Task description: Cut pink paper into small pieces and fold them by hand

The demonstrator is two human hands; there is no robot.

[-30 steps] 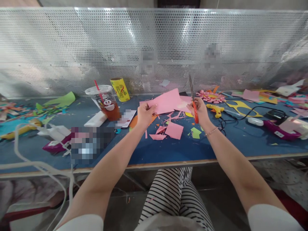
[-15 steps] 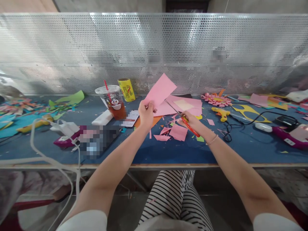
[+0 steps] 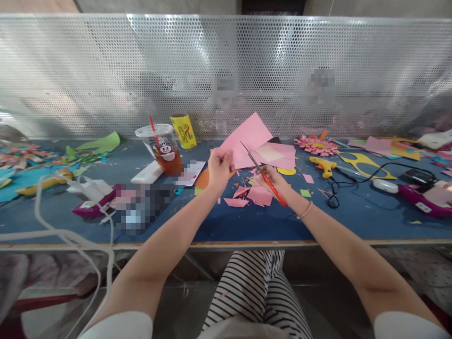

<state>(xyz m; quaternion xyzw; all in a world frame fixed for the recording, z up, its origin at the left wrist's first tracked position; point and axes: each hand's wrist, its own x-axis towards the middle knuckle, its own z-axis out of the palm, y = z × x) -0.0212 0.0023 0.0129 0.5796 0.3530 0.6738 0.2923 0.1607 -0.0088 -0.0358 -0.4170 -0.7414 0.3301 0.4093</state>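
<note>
Pinched in my left hand (image 3: 219,168) is a sheet of pink paper (image 3: 247,134), held up at a slant above the table. My right hand (image 3: 270,179) grips a pair of scissors with red handles (image 3: 276,189); its blades point up and left, in front of the pink sheet. Beneath my hands lie pink paper scraps (image 3: 259,194) and more pink paper (image 3: 287,157) with a cream piece (image 3: 270,151) on top. An orange paper piece (image 3: 202,180) is partly hidden behind my left hand.
At left stand a plastic drink cup (image 3: 160,150) with a straw and a yellow roll (image 3: 184,132). Yellow glue guns (image 3: 324,166) with cords, purple power strips (image 3: 93,202) and white cables (image 3: 70,233) lie on both sides. A perforated metal screen (image 3: 197,70) closes off the back.
The pink sheet has shifted right and turned to a different slant. My left hand has moved slightly right; the scissors have moved slightly left, with their blades now in front of the sheet.
</note>
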